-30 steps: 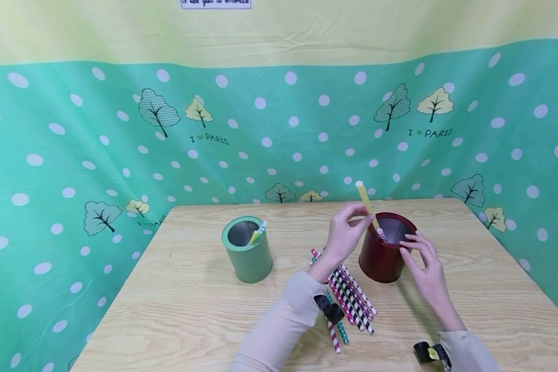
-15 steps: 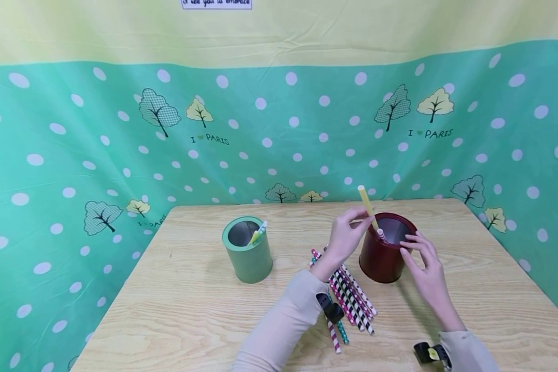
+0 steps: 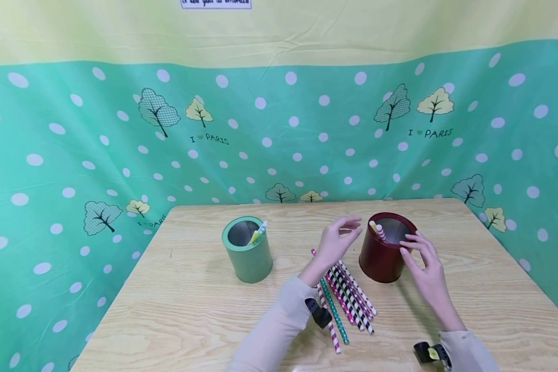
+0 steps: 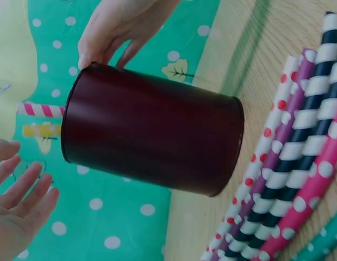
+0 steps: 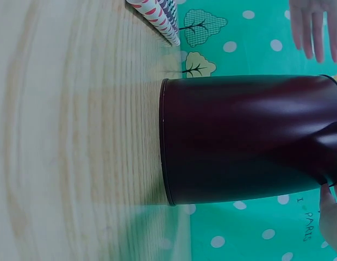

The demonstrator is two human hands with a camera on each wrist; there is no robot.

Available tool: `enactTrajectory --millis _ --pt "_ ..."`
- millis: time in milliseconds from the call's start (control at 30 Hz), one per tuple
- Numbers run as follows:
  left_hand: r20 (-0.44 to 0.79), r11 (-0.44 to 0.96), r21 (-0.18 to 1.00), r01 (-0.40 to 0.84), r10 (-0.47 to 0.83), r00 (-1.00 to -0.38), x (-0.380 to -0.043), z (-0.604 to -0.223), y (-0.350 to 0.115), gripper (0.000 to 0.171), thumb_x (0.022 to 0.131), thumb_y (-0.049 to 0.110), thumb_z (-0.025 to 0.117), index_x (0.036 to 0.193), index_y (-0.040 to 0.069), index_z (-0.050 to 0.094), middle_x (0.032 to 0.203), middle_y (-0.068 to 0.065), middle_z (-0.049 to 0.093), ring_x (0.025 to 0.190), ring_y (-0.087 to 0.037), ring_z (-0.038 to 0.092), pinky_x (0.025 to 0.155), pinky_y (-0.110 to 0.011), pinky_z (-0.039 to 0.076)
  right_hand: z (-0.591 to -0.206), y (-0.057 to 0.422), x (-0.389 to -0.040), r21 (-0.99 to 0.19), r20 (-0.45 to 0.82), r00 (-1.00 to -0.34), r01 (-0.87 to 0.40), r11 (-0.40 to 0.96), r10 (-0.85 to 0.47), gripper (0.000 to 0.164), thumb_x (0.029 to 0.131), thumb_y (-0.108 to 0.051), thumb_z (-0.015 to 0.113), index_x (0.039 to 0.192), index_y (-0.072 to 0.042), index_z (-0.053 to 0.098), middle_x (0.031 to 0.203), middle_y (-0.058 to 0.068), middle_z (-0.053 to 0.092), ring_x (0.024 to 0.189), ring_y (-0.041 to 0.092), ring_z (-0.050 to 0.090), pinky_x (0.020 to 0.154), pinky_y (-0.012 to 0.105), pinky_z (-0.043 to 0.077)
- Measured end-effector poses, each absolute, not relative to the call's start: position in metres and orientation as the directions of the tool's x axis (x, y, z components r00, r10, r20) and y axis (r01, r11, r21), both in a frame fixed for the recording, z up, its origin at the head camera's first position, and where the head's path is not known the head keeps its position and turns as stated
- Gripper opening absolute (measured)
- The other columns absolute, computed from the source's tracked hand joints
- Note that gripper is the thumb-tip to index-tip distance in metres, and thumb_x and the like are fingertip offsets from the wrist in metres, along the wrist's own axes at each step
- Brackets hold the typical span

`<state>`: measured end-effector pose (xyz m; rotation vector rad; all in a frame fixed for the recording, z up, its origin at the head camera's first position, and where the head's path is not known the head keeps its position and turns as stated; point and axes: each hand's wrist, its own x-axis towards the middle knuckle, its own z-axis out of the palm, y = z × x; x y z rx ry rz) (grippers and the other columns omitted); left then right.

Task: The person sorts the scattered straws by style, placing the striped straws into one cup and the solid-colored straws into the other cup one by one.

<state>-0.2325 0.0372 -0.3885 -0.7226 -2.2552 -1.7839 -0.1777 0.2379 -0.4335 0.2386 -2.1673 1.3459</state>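
Observation:
A dark red canister (image 3: 381, 264) stands upright on the right of the table. A yellow paper straw (image 4: 41, 130) and a pink-striped straw (image 4: 39, 110) poke out over its rim, leaning on the left side. My right hand (image 3: 427, 271) holds the canister's rim from the right, fingertips at the edge and thumb against the outer wall. Left of the canister my left hand (image 3: 336, 242) hovers with loose fingers, holding nothing, a small gap from the straw ends. Beneath that wrist lies a bunch of patterned paper straws (image 3: 351, 297), partly hidden by the forearm.
To the left stands a green canister (image 3: 252, 261) with several light-coloured straws (image 3: 258, 233) leaning at its rim. Both canisters rest on a wooden table (image 3: 181, 299). Behind it hangs a green dotted cloth (image 3: 242, 170).
My left hand has let go of the yellow straw, which dropped down into the red canister. That hand has moved slightly left, away from the rim. My right hand has stayed put.

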Motion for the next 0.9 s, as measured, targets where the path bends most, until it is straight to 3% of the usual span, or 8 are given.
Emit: enactTrajectory --millis 167,267,533,767,900 --pt "0.41 0.197 0.856 0.478 0.304 -0.86 -0.214 -0.375 0.021 0.023 0.085 0.007 0.056 0.106 -0.002 0.059 0.1 -0.014 0.063 0.091 -0.018 0.059 0.078 -0.018 0.046 -0.438 0.239 -0.18 -0.767 0.576 -0.804 -0.47 0.436 0.146 0.019 0.086 -0.006 0.055 0.102 0.003 0.06 0.119 0.008 0.048 0.129 0.014 0.025 0.102 0.016 0.021" --pt "0.406 0.203 0.851 0.484 0.328 -0.853 -0.212 -0.377 0.014 0.022 0.086 0.007 0.056 0.105 -0.002 0.06 0.1 -0.013 0.063 0.09 -0.018 0.058 0.077 -0.019 0.046 -0.438 0.239 -0.181 -0.767 0.58 -0.8 -0.473 0.433 0.153 0.018 0.085 -0.003 0.056 0.101 0.003 0.06 0.118 0.008 0.048 0.128 0.011 0.025 0.102 0.016 0.021" --pt "0.375 0.21 0.847 0.488 0.414 -0.829 -0.226 -0.406 0.004 0.021 0.085 0.014 0.058 0.104 0.005 0.062 0.102 -0.004 0.063 0.087 -0.007 0.058 0.074 -0.017 0.046 -0.434 0.238 -0.18 -0.766 0.561 -0.813 -0.438 0.47 0.155 0.02 0.083 0.0 0.057 0.102 0.005 0.059 0.118 0.014 0.048 0.127 0.006 0.026 0.099 0.012 0.024" --pt "0.283 0.241 0.861 0.447 0.503 -0.816 -0.204 -0.38 -0.007 0.022 0.085 0.004 0.055 0.105 -0.004 0.06 0.104 -0.015 0.061 0.091 -0.023 0.058 0.075 -0.019 0.046 -0.434 0.238 -0.18 -0.768 0.559 -0.816 -0.44 0.465 0.151 0.019 0.084 -0.001 0.056 0.102 0.005 0.059 0.118 0.015 0.047 0.127 0.007 0.026 0.099 0.013 0.024" --pt "0.28 0.261 0.841 0.474 0.54 -0.794 -0.214 -0.399 -0.009 0.022 0.084 0.006 0.057 0.104 -0.001 0.061 0.102 -0.012 0.062 0.088 -0.018 0.059 0.073 -0.018 0.046 -0.426 0.233 -0.175 -0.778 0.551 -0.819 -0.434 0.455 0.161 0.019 0.083 0.003 0.056 0.101 0.008 0.058 0.117 0.015 0.048 0.126 0.005 0.027 0.098 0.012 0.024"
